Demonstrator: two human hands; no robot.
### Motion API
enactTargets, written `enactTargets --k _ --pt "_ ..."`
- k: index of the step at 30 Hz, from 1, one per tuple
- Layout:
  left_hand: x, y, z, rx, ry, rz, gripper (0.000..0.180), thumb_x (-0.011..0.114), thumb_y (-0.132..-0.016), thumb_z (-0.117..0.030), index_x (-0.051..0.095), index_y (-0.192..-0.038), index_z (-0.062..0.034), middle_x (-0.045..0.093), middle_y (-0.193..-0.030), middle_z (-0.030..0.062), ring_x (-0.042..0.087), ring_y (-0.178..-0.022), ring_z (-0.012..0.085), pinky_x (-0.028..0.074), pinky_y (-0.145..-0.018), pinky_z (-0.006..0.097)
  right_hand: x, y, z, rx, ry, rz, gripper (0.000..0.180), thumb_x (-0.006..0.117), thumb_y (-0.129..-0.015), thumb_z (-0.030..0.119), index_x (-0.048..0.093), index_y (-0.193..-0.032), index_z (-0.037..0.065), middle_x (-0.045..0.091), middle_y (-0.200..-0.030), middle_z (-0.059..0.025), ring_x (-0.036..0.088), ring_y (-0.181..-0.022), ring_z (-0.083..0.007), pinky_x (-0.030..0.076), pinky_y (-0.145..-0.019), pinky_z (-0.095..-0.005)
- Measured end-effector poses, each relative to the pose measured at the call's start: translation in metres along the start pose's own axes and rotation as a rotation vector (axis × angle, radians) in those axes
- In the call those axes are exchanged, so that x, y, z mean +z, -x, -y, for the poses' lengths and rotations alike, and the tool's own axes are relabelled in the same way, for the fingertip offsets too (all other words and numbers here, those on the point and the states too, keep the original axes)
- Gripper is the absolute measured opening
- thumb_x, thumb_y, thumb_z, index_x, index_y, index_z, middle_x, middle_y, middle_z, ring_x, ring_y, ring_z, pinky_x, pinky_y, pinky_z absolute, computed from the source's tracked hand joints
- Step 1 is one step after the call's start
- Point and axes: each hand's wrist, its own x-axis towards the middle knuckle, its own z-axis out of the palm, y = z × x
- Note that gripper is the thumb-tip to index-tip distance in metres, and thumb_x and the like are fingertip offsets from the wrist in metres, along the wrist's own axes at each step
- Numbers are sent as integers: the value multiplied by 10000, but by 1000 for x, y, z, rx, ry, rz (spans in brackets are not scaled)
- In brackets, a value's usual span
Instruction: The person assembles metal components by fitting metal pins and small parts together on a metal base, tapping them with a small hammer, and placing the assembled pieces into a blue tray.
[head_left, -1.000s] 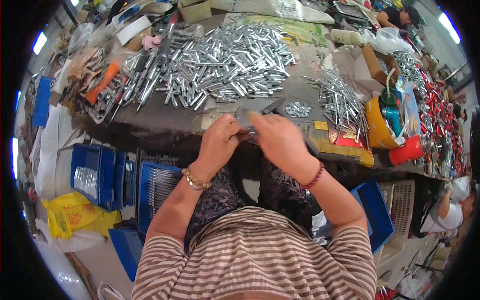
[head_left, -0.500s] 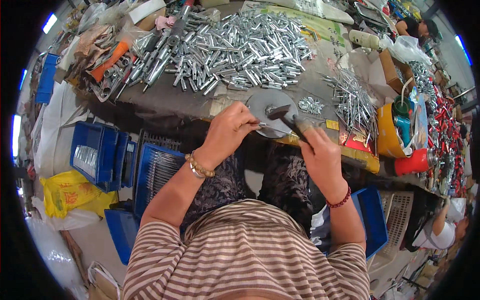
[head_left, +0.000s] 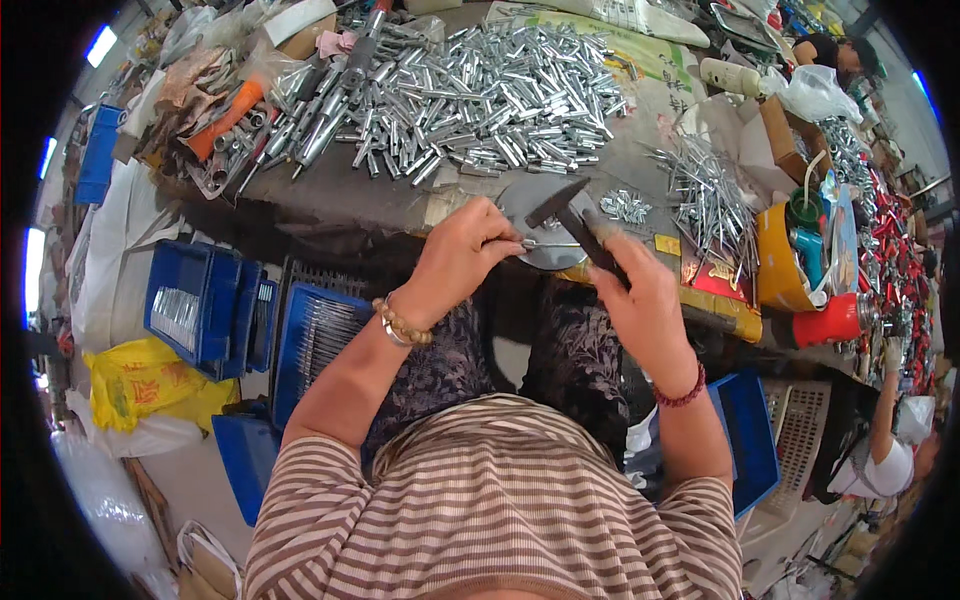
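The disc [head_left: 540, 188] lies on the bench [head_left: 345, 205] under the hammer [head_left: 573, 213] — parts heap [head_left: 495, 100] behind, rods [head_left: 712, 195] right.

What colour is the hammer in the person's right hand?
The hammer is dark, close to black; the head view, the only one, shows it.

Here in this room, a head-worn wide fisheye camera faces forward and steeply down from close above and behind the bare fingers [head_left: 498, 226], past a brown-and-cream striped knit shirt [head_left: 495, 500] nearer the lens, and takes in a dark, worn workbench [head_left: 370, 205] beyond them.
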Motion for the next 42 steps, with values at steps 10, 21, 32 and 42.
enactTargets --k 10,21,32,42 --pt "-2 1 -6 -113 107 25 141 791 -861 -69 763 -992 -26 607 -958 47 613 -850 169 484 -765 294 18 -8 -9 -243 510 -88 274 758 -836 72 678 -1098 73 614 -1015 -155 662 -866 -360 529 -726 -471" --pt "33 39 -18 -274 301 -251 396 700 -985 -109 643 -1376 -78 706 -963 32 634 -825 114 511 -692 288 47 31 1 238 -111 139 248 769 -875 93 557 -958 -6 629 -715 -183 599 -620 -360 480 -596 -431" --pt "35 57 -16 -473 715 -310 574 750 -940 -83 468 -1437 -33 658 -907 3 585 -789 65 463 -669 229 79 38 24 286 -128 197 258 764 -879 67 625 -1094 35 643 -732 -142 636 -628 -266 496 -590 -394" --pt "-47 189 62 -778 432 -768 550 771 -893 -111 511 -1365 4 731 -964 127 704 -892 191 545 -811 324 46 11 -20 404 -383 32 370 654 -1009 74 600 -1371 19 639 -956 -18 570 -733 -70 471 -631 -227"
